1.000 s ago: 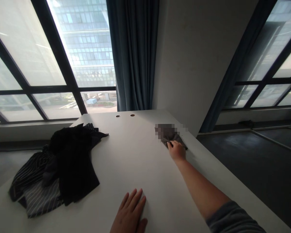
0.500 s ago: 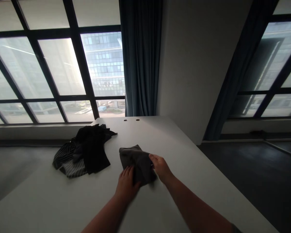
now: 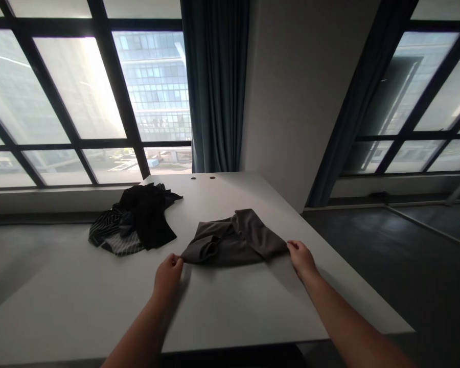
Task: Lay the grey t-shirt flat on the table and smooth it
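A dark grey-brown piece of clothing [image 3: 233, 243] is stretched sideways over the white table [image 3: 230, 301], with loose folds along its top and left side. Its exact kind cannot be made out. My left hand [image 3: 168, 276] pinches the near left corner. At the right corner, my right hand [image 3: 302, 259] grips the cloth between thumb and fingers. The far part of the garment lies bunched on the tabletop. To the left rests a pile of dark clothes [image 3: 149, 217], some black and some with white stripes, touched by neither hand.
Two round holes sit near the table's far end, one of them a dark cable hole [image 3: 212, 178]. Beyond stand a blue curtain [image 3: 216, 92], a pillar [image 3: 291, 102] and large windows. The table's right edge drops to a dark floor [image 3: 368, 255].
The garment, bunched small between both hands before, is now spread wide. My left hand has moved left and my right hand right, each to a corner. The view has tilted down a little.
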The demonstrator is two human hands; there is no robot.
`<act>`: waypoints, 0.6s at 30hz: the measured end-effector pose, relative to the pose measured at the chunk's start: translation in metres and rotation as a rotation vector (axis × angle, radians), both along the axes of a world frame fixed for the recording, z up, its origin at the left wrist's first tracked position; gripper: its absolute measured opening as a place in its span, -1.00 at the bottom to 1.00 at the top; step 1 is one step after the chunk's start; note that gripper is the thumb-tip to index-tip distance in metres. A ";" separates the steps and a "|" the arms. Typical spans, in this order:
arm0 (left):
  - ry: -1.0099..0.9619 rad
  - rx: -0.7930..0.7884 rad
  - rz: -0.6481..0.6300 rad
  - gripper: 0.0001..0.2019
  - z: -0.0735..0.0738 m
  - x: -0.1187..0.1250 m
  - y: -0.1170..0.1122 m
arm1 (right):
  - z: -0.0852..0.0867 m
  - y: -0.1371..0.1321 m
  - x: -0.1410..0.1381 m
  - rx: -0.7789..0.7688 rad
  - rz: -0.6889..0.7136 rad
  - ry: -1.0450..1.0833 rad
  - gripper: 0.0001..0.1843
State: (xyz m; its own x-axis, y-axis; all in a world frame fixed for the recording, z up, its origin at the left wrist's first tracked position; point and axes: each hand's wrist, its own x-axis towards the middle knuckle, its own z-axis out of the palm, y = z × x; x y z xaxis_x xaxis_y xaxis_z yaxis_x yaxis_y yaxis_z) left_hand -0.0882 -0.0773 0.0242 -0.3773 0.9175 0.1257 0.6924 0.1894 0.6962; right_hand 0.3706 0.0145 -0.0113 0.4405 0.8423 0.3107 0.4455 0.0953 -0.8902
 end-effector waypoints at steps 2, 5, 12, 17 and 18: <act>0.072 0.112 0.037 -0.89 0.006 0.002 -0.013 | 0.005 -0.011 -0.006 0.089 0.027 -0.253 -0.71; 0.238 0.353 -0.186 -0.73 0.024 0.033 -0.019 | 0.019 -0.019 -0.040 0.169 0.283 -0.652 -0.67; 0.554 -0.195 -0.368 -0.70 0.033 0.054 0.019 | 0.021 0.003 -0.069 -0.148 0.348 -0.716 -0.72; 0.210 -0.067 -0.156 -0.79 0.036 -0.040 0.017 | 0.023 0.024 0.005 -0.046 0.092 -0.273 -0.66; 0.127 -0.026 -0.058 -0.74 0.037 -0.061 0.012 | 0.023 0.027 0.022 -0.022 -0.004 -0.186 -0.62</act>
